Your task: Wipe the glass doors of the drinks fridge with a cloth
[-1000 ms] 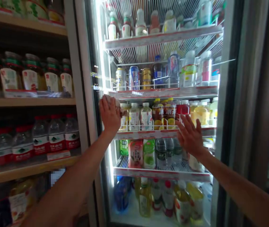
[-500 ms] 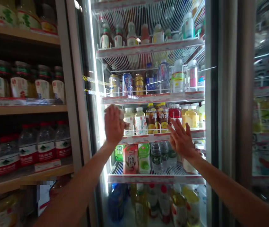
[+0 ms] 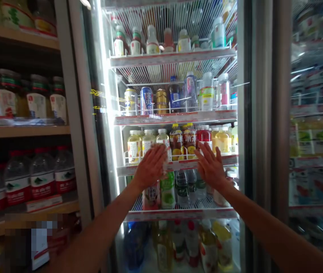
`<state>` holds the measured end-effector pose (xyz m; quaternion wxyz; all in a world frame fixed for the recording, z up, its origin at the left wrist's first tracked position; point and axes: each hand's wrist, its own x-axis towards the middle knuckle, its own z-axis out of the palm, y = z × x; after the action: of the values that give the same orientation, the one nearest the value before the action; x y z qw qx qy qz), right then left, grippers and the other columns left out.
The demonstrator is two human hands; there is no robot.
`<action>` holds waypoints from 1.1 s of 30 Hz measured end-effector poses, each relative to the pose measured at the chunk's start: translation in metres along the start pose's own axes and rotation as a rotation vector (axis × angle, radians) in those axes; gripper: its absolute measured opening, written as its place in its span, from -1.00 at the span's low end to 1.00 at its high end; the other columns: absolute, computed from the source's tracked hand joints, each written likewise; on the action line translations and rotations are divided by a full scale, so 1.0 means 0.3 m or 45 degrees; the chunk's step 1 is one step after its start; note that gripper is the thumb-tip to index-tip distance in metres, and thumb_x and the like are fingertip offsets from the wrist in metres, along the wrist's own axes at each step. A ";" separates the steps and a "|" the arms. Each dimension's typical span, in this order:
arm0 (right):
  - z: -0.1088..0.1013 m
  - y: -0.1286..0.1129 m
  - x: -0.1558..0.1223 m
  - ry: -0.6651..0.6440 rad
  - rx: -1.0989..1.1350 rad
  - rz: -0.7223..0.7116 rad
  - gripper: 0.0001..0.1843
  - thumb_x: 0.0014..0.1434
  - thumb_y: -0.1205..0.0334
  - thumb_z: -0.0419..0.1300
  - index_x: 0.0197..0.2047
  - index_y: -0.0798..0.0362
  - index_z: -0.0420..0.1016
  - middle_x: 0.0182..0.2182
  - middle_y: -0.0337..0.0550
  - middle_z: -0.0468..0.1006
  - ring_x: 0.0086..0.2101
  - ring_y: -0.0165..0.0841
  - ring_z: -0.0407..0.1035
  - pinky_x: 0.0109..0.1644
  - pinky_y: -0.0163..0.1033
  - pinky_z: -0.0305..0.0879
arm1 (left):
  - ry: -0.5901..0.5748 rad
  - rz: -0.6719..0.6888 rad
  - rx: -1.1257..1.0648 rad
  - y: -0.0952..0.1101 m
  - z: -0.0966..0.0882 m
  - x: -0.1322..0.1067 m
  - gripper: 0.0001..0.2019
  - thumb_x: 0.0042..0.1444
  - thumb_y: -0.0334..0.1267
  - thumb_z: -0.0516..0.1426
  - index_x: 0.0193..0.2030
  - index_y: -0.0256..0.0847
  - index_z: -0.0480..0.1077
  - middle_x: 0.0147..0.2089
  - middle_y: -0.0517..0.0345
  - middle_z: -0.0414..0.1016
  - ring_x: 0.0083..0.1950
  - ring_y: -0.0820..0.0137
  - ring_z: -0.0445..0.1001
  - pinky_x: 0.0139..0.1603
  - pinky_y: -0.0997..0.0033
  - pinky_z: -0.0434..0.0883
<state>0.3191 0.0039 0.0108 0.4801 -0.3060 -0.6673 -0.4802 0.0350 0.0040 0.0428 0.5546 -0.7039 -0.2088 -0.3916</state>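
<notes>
My left hand [image 3: 150, 167] lies against the glass door [image 3: 107, 125] of a lit drinks fridge, at the height of the third shelf. Its fingers are together and press a pale cloth [image 3: 165, 165] to the glass; only a small edge of the cloth shows. My right hand [image 3: 211, 166] rests flat on the same glass a little to the right, fingers spread, holding nothing. Behind both hands stand yellow and red drink bottles [image 3: 178, 140] on a wire shelf.
The fridge has several wire shelves of bottles and cans [image 3: 155, 100]. Wooden shelves on the left carry jars [image 3: 36, 104] and water bottles [image 3: 42, 174]. The door's grey frame [image 3: 260, 125] and a second glass-fronted fridge [image 3: 314, 132] are on the right.
My left hand has slid down and to the right across the glass with the cloth. My right hand has stayed flat on the glass. The view has shifted right.
</notes>
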 end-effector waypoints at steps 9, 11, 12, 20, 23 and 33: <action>-0.001 0.000 -0.011 -0.007 -0.019 0.002 -0.32 0.22 0.34 -0.02 0.36 -0.10 -0.15 0.33 -0.13 0.00 0.31 -0.26 -0.15 0.36 0.08 -0.27 | 0.217 -0.640 0.056 -0.037 -0.028 -0.128 -0.41 0.19 -0.33 -0.07 0.36 -0.28 -0.11 0.42 -0.06 -0.18 0.42 0.17 -0.21 0.38 0.01 -0.07; -0.003 0.000 -0.011 -0.008 -0.020 0.000 -0.32 0.23 0.34 -0.02 0.36 -0.11 -0.15 0.33 -0.15 0.00 0.31 -0.27 -0.16 0.36 0.07 -0.26 | 0.055 -0.316 0.000 0.028 -0.016 -0.137 -0.39 0.19 -0.32 -0.06 0.37 -0.26 -0.15 0.41 -0.03 -0.13 0.42 0.20 -0.15 0.36 0.07 0.03; -0.005 0.001 -0.011 -0.017 -0.019 -0.003 -0.33 0.23 0.34 -0.02 0.36 -0.11 -0.15 0.33 -0.15 0.00 0.31 -0.27 -0.15 0.36 0.07 -0.26 | -0.022 -0.146 -0.021 0.051 -0.013 -0.143 -0.39 0.19 -0.32 -0.06 0.37 -0.23 -0.16 0.40 -0.01 -0.08 0.41 0.22 -0.11 0.34 0.11 0.07; -0.004 -0.003 -0.007 0.000 -0.024 0.002 -0.34 0.22 0.34 -0.02 0.35 -0.09 -0.12 0.32 -0.12 0.03 0.31 -0.26 -0.15 0.35 0.09 -0.24 | 0.129 -0.526 0.069 0.030 -0.040 -0.196 -0.37 0.18 -0.35 -0.04 0.37 -0.27 -0.17 0.42 -0.09 -0.22 0.42 0.13 -0.20 0.37 -0.02 -0.02; -0.004 -0.003 -0.008 -0.012 -0.019 0.007 -0.33 0.23 0.33 -0.03 0.36 -0.12 -0.16 0.33 -0.16 0.00 0.31 -0.26 -0.15 0.35 0.09 -0.24 | -0.040 -0.079 -0.043 0.116 -0.019 -0.201 -0.40 0.18 -0.35 -0.03 0.36 -0.29 -0.10 0.39 -0.07 -0.08 0.41 0.20 -0.14 0.36 0.10 0.03; -0.008 -0.003 -0.009 -0.044 -0.001 0.022 -0.29 0.23 0.32 -0.03 0.37 -0.13 -0.24 0.35 -0.18 -0.06 0.31 -0.24 -0.16 0.36 0.10 -0.26 | 0.101 -0.540 0.071 0.078 -0.045 -0.279 -0.34 0.16 -0.36 -0.01 0.38 -0.21 -0.18 0.42 -0.06 -0.26 0.42 0.14 -0.23 0.36 -0.04 0.00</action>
<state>0.3202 0.0016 0.0082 0.4728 -0.3201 -0.6726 -0.4708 -0.0031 -0.0040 -0.0362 0.4867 -0.6126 -0.3409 -0.5211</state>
